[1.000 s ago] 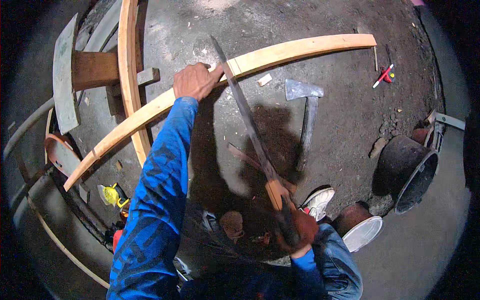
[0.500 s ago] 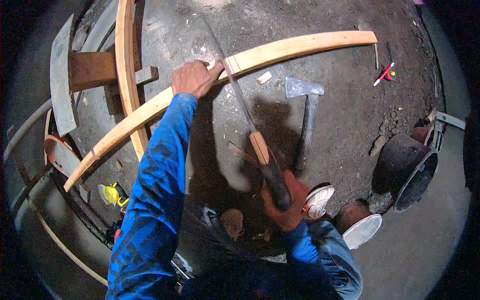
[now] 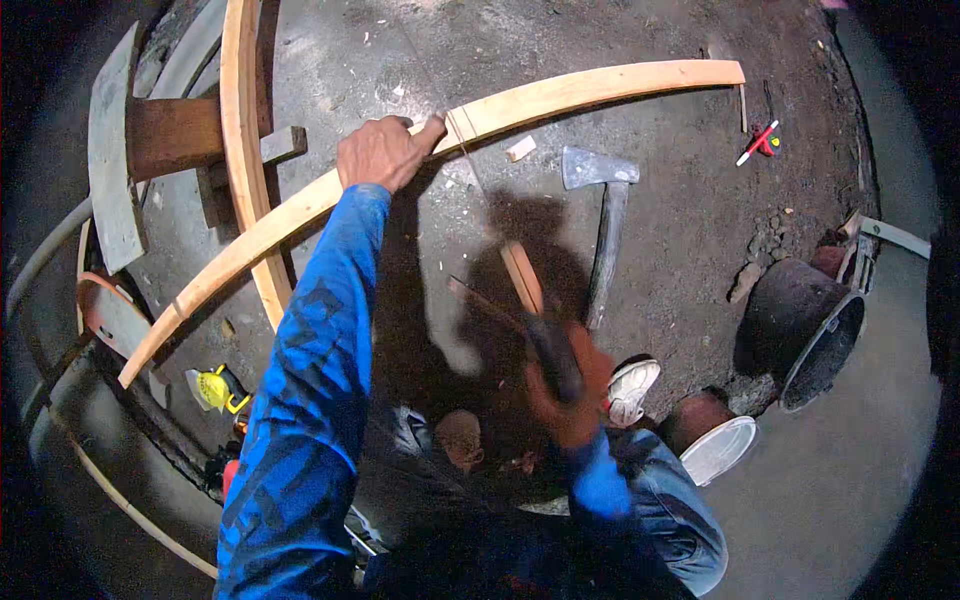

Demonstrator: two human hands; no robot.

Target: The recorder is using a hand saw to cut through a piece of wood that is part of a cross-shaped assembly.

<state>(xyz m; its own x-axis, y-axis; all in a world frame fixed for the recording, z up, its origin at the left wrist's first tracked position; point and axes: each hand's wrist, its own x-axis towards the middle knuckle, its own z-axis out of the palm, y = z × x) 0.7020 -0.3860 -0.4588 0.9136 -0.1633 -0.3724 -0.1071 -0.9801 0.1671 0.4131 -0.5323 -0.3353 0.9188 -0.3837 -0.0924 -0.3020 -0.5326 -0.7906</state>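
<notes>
A pale, curved wooden beam [image 3: 590,90] arches across the ground ahead of me. My left hand [image 3: 380,153] is closed over it left of its middle, thumb toward the saw. My right hand [image 3: 575,400], low and right of centre, is wrapped round the dark grip of a handsaw [image 3: 522,275] with a wooden part ahead of the grip. Its thin blade, seen almost edge-on and blurred, crosses the beam just right of my left thumb. How deep the blade sits in the wood I cannot tell. Pencil-like lines mark the beam there.
An axe [image 3: 603,215] lies right of the saw, near a small wood offcut [image 3: 521,148]. Another beam [image 3: 243,120] passes under the curved one at left. A black bucket [image 3: 795,325], a smaller pot [image 3: 705,430], a red pen [image 3: 757,144] and a yellow-handled tool [image 3: 215,388] lie around.
The saw and my right hand have moved slightly away from me, and the blade looks thinner. My left hand keeps its hold on the beam. The whole view has shifted a little.
</notes>
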